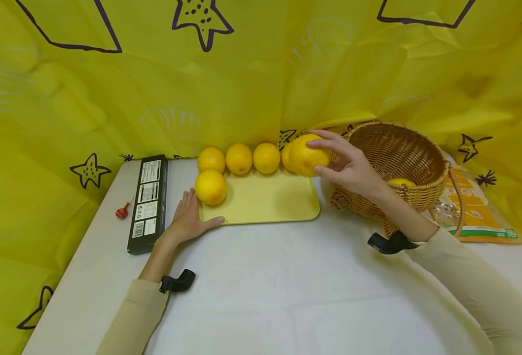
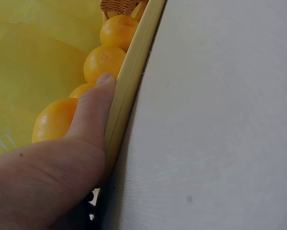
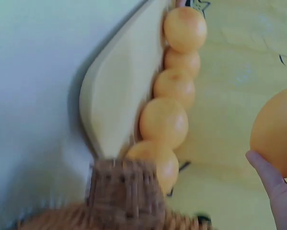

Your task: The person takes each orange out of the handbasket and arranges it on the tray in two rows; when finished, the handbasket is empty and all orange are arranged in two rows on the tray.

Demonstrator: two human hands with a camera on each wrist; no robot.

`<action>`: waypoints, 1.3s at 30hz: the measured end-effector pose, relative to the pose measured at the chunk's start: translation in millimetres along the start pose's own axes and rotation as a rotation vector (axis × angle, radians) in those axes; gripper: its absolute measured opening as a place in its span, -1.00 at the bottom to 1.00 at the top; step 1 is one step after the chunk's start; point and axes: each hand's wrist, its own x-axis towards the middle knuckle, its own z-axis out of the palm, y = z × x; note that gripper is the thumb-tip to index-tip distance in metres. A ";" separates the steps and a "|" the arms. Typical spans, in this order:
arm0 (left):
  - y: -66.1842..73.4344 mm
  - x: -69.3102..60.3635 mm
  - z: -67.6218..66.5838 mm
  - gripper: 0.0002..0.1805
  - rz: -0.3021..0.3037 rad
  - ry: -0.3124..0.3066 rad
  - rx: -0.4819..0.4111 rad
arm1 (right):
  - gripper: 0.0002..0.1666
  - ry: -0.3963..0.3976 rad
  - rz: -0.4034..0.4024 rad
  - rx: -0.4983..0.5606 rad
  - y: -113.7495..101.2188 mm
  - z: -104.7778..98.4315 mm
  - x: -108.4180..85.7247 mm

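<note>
In the head view my right hand [image 1: 353, 166] holds an orange [image 1: 306, 156] between thumb and fingers, above the right back corner of a pale yellow tray [image 1: 265, 202]. That orange partly hides another orange [image 1: 286, 157] behind it. Several oranges [image 1: 239, 159] stand in a row along the tray's back edge, and one more orange [image 1: 211, 187] sits in front of the row's left end. My left hand [image 1: 187, 218] rests against the tray's front left corner, its thumb stretched along the front edge. The right wrist view shows the held orange [image 3: 280, 132] apart from the row.
A wicker basket [image 1: 394, 143] with an orange [image 1: 402, 182] inside stands right of the tray. Beside it lies an orange and clear package [image 1: 478, 207]. A black box [image 1: 147, 204] and a red wrapped lollipop [image 1: 122, 212] lie at left. Yellow patterned cloth [image 1: 243, 74] hangs behind.
</note>
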 end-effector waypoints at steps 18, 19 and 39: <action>1.0 0.2 -1.1 0.33 0.005 0.006 0.005 | -0.46 0.011 0.090 0.074 0.1 77.2 36.3; 0.9 0.0 -0.6 0.32 0.005 0.007 0.004 | -0.45 -0.002 0.088 0.058 2.3 81.4 37.4; 1.1 0.2 -1.0 0.30 0.004 0.013 0.006 | -0.20 -0.245 0.005 -0.423 69.2 130.6 61.7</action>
